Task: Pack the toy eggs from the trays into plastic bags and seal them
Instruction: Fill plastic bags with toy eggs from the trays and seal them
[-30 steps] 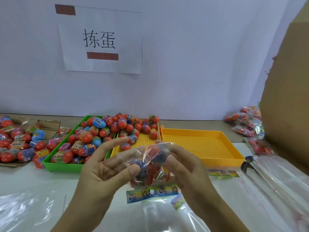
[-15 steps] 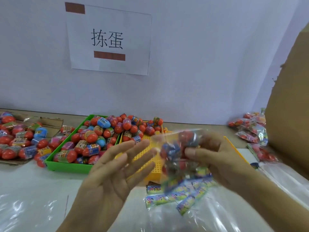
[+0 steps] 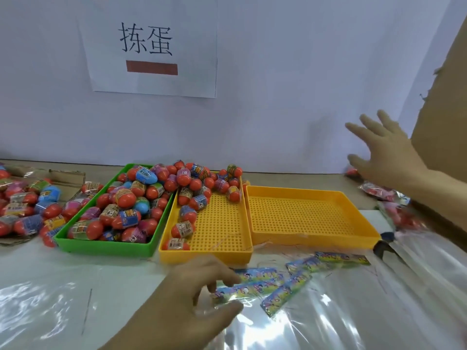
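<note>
Toy eggs [image 3: 123, 198] fill the green tray [image 3: 106, 249] and spill into the back of the middle yellow tray [image 3: 207, 254]. The right yellow tray [image 3: 313, 240] holds nothing. Empty plastic bags with colourful header strips [image 3: 285, 294] lie on the table in front of the trays. My left hand [image 3: 197, 296] is low at the centre, its fingers and thumb curled round the header of one empty bag [image 3: 228, 291]. My right hand [image 3: 386, 155] is raised at the far right with fingers spread, holding nothing, just above a pile of filled bags [image 3: 379, 192].
More loose eggs [image 3: 25, 208] lie on flattened cardboard at the far left. A tall cardboard box [image 3: 449, 117] stands at the right edge. Clear plastic sheeting [image 3: 404, 286] covers the front of the table, with a black clip [image 3: 381, 245] beside the right tray.
My right hand carried the filled bag to the right and let it go by the pile. My left hand dropped onto the empty bags and took hold of one.
</note>
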Demonstrator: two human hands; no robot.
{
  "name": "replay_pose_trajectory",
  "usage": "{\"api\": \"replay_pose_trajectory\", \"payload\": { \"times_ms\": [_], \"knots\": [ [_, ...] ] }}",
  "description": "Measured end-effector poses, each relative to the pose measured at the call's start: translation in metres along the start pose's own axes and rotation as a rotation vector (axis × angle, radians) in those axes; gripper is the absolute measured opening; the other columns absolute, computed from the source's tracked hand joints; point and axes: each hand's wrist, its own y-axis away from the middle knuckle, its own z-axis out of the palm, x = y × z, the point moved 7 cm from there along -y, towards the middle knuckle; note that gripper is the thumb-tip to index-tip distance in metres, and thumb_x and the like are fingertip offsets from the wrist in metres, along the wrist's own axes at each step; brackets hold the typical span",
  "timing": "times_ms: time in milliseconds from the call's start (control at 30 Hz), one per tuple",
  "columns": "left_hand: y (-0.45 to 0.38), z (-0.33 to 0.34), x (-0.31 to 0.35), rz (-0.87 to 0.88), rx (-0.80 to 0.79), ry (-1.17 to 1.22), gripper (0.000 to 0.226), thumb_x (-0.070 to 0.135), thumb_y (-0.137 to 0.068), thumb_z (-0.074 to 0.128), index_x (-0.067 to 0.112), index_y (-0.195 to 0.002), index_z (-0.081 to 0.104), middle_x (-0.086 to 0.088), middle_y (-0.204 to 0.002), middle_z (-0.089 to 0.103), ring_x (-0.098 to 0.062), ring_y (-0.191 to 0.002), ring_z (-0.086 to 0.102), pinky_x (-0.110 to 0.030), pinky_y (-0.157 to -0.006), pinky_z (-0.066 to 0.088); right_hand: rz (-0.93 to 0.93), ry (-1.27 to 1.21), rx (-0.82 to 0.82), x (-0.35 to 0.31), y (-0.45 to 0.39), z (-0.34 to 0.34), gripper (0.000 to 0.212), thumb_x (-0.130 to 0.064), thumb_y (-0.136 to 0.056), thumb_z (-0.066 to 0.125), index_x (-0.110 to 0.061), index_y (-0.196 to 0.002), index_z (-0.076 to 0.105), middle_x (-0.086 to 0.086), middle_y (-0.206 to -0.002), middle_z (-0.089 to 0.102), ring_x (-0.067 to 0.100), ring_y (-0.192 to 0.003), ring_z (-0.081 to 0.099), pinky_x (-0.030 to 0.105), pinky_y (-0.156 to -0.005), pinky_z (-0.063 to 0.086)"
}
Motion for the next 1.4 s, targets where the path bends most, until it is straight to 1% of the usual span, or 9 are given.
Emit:
{"api": "replay_pose_trajectory", "payload": {
  "times_ms": [100, 267, 433, 533, 633, 733, 1000, 1233, 1400],
  "knots": [
    [0.004, 0.029, -0.016, -0.089, -0.286, -0.322, 0.060, 0.092, -0.067, 0.047, 0.065, -0.121, 0.053, 0.032, -0.112, 0.026, 0.010, -0.113, 0.029, -0.018, -0.088, 0.042, -0.032, -0.403, 0.080, -0.061, 0.036, 0.003, 0.052, -0.018, -0.090, 0.069, -0.014, -0.140, 0.053, 0.009, -0.151, 0.044, 0.025, -0.150, 0.018, 0.044, -0.120, 0.021],
    [0.005, 0.022, -0.017, -0.152, -0.257, -0.191, 0.042, 0.082, -0.073, 0.054, 0.059, -0.106, 0.067, 0.028, -0.105, 0.032, 0.003, -0.114, 0.032, -0.016, -0.090, 0.037, 0.016, -0.943, 0.158, -0.165, 0.108, -0.008, 0.024, -0.026, -0.091, 0.069, -0.036, -0.113, 0.066, -0.038, -0.117, 0.052, -0.011, -0.134, 0.034, -0.003, -0.098, 0.020],
    [0.001, 0.001, -0.013, -0.185, -0.082, 0.069, 0.023, 0.060, -0.076, 0.074, 0.039, -0.084, 0.080, 0.021, -0.099, 0.052, -0.004, -0.102, 0.048, -0.011, -0.082, 0.038, 0.182, -1.349, 0.104, -0.202, 0.138, 0.000, 0.008, -0.025, -0.092, 0.068, -0.027, -0.095, 0.075, -0.015, -0.099, 0.073, 0.001, -0.108, 0.063, 0.029, -0.096, 0.049],
    [-0.002, -0.019, -0.011, -0.186, 0.119, 0.464, 0.018, 0.037, -0.076, 0.077, 0.019, -0.077, 0.079, 0.004, -0.088, 0.066, -0.015, -0.086, 0.062, -0.025, -0.073, 0.051, 0.246, -1.561, 0.021, -0.198, 0.144, 0.008, 0.026, -0.040, -0.096, 0.058, -0.020, -0.095, 0.074, -0.006, -0.094, 0.076, 0.008, -0.099, 0.069, 0.035, -0.088, 0.052],
    [-0.001, -0.031, -0.019, -0.262, 0.296, 0.691, 0.013, 0.024, -0.081, 0.071, 0.015, -0.074, 0.079, -0.007, -0.075, 0.070, -0.016, -0.073, 0.064, -0.023, -0.065, 0.053, 0.121, -1.583, -0.145, -0.196, 0.147, 0.016, 0.055, -0.070, -0.084, 0.052, -0.026, -0.112, 0.069, -0.008, -0.107, 0.074, 0.010, -0.108, 0.067, 0.037, -0.091, 0.054],
    [-0.003, -0.026, -0.025, -0.334, 0.331, 0.917, 0.022, 0.026, -0.082, 0.069, 0.005, -0.084, 0.077, -0.007, -0.072, 0.069, -0.016, -0.062, 0.063, -0.025, -0.051, 0.052, 0.062, -1.528, -0.363, -0.209, 0.154, 0.026, 0.094, -0.084, -0.059, 0.065, -0.027, -0.133, 0.056, -0.009, -0.117, 0.070, 0.006, -0.109, 0.066, 0.017, -0.079, 0.054],
    [-0.001, -0.012, -0.023, -0.498, 0.245, 0.919, 0.044, 0.042, -0.084, 0.056, 0.007, -0.064, 0.073, -0.014, -0.070, 0.068, -0.027, -0.047, 0.063, -0.026, -0.037, 0.047, 0.181, -1.627, -0.352, -0.218, 0.161, 0.034, 0.014, -0.031, -0.090, 0.068, -0.019, -0.087, 0.076, 0.001, -0.076, 0.071, 0.016, -0.073, 0.067, 0.020, -0.067, 0.053],
    [-0.004, -0.022, -0.030, -0.436, 0.371, 0.973, 0.072, 0.064, -0.093, 0.031, 0.008, -0.088, 0.076, -0.013, -0.085, 0.074, -0.027, -0.069, 0.073, -0.034, -0.058, 0.059, 0.350, -1.528, -0.383, -0.208, 0.163, 0.047, 0.019, -0.010, -0.090, 0.066, -0.009, -0.072, 0.074, 0.000, -0.061, 0.064, 0.010, -0.062, 0.059, 0.018, -0.057, 0.049],
    [0.000, -0.047, -0.033, -0.302, 0.593, 0.772, 0.028, 0.020, -0.103, 0.049, 0.010, -0.091, 0.073, -0.004, -0.078, 0.073, -0.018, -0.073, 0.072, -0.035, -0.063, 0.061, 0.243, -1.500, -0.409, -0.215, 0.163, 0.044, 0.017, -0.010, -0.090, 0.067, -0.004, -0.075, 0.073, 0.000, -0.060, 0.068, 0.011, -0.059, 0.063, 0.017, -0.060, 0.049]
  ]
}}
